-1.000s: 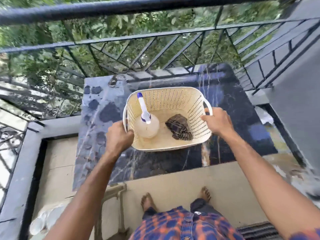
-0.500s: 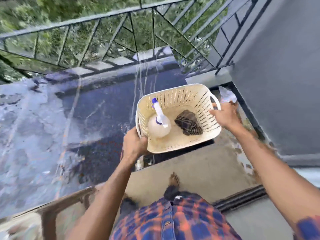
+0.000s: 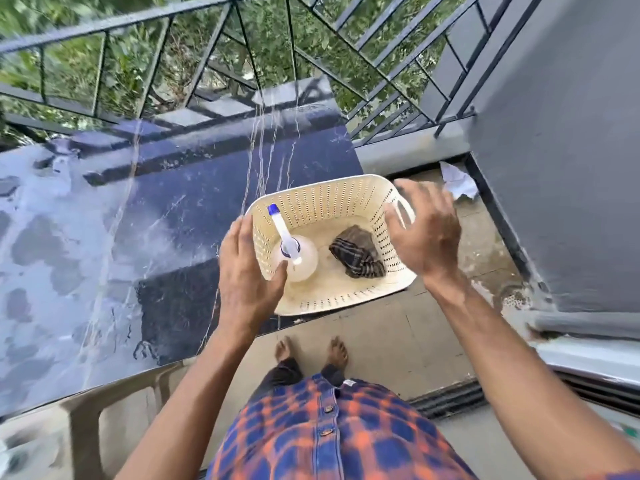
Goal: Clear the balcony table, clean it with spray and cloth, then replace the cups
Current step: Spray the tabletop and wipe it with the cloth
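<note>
A cream perforated basket [image 3: 325, 188] sits low beside the right end of the dark marble balcony table [image 3: 138, 220], seemingly on the floor. Inside it stand a clear spray bottle [image 3: 298, 261] with a white and blue nozzle and a crumpled dark checked cloth [image 3: 356, 254]. My left hand [image 3: 242, 278] lies against the basket's left rim, fingers straight and thumb inside by the bottle. My right hand [image 3: 426, 237] hovers over the right handle, fingers spread and off it. No cups are in view.
A black metal railing [image 3: 242, 64] runs behind the table. A grey wall [image 3: 554, 168] closes the right side. Crumpled paper [image 3: 457, 181] lies in the corner. A beige plastic frame [image 3: 104, 410] stands under the table. My bare feet [image 3: 311, 351] are on the tiled floor.
The basket went from the tabletop to the right and down beside the table's end. My right hand let go of its handle and my left hand's grip opened out.
</note>
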{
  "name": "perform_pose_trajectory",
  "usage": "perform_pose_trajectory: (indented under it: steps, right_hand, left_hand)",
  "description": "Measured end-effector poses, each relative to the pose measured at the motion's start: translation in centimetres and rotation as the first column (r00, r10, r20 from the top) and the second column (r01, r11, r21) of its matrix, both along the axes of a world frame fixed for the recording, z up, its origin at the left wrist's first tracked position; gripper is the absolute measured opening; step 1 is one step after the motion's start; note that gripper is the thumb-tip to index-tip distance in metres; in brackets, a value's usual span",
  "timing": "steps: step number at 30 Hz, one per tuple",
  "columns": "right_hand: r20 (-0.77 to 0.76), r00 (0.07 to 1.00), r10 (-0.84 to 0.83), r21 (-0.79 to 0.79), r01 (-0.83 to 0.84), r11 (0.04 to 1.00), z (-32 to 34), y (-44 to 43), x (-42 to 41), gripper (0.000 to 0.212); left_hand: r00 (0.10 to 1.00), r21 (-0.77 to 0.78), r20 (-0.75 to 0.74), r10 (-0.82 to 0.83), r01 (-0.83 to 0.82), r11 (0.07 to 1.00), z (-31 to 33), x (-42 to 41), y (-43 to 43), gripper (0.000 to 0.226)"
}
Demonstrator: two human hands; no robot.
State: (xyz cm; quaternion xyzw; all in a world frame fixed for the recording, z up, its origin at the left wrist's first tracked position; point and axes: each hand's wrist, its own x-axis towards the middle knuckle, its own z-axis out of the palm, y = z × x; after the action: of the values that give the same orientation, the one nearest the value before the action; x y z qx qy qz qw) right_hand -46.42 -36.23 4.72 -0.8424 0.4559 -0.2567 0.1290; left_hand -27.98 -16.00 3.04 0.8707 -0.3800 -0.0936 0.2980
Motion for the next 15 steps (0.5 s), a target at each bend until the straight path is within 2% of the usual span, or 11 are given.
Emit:
perform_pose_trajectory:
  steps: [1, 3, 5, 7, 10, 12, 14, 15]
  right_hand:
    - [-0.007, 0.998, 0.056, 0.001, -0.056, 0.998, 0.3, 0.4, 0.9, 0.031]
    - [-0.151, 0.972, 0.182, 0.181, -0.154, 0.971, 0.1, 1.0, 2.9, 0.028]
    - [-0.392, 0.865, 0.312, 0.4, -0.145, 0.905, -1.3, 1.4, 4.5, 0.033]
    - [-0.519, 0.752, 0.407, 0.521, -0.1, 0.848, -2.9, 1.8, 5.5, 0.038]
    - [-0.592, 0.659, 0.464, 0.551, -0.089, 0.83, -4.5, 2.0, 6.6, 0.053]
    - [-0.614, 0.632, 0.472, 0.545, -0.093, 0.833, -5.3, 1.8, 7.2, 0.062]
    - [-0.627, 0.616, 0.476, 0.535, -0.104, 0.839, -6.0, 1.8, 7.2, 0.07]
    - [-0.627, 0.62, 0.471, 0.516, -0.123, 0.848, -6.5, 1.9, 7.1, 0.067]
  left_hand:
    - [1.0, -0.003, -0.007, -0.023, 0.023, 1.0, -0.1, -0.2, -0.3, 0.095]
    - [0.996, 0.008, -0.07, -0.048, 0.049, 0.999, -0.4, -0.7, -1.2, 0.096]
    - [0.99, -0.002, -0.124, -0.072, 0.072, 0.997, -0.5, -0.9, -2.2, 0.094]
    - [0.986, -0.015, -0.157, -0.058, 0.057, 0.998, -0.6, -0.9, -3.1, 0.084]
    - [0.956, -0.027, -0.293, -0.018, 0.011, 1.0, -0.5, -1.7, -4.1, 0.071]
    - [0.922, -0.056, -0.388, 0.007, -0.032, 0.998, -1.0, -1.6, -4.5, 0.063]
    - [0.905, -0.056, -0.424, 0.033, -0.062, 0.996, -1.8, -1.0, -4.9, 0.056]
    - [0.906, -0.052, -0.421, 0.028, -0.055, 0.997, -1.8, -0.7, -5.3, 0.055]
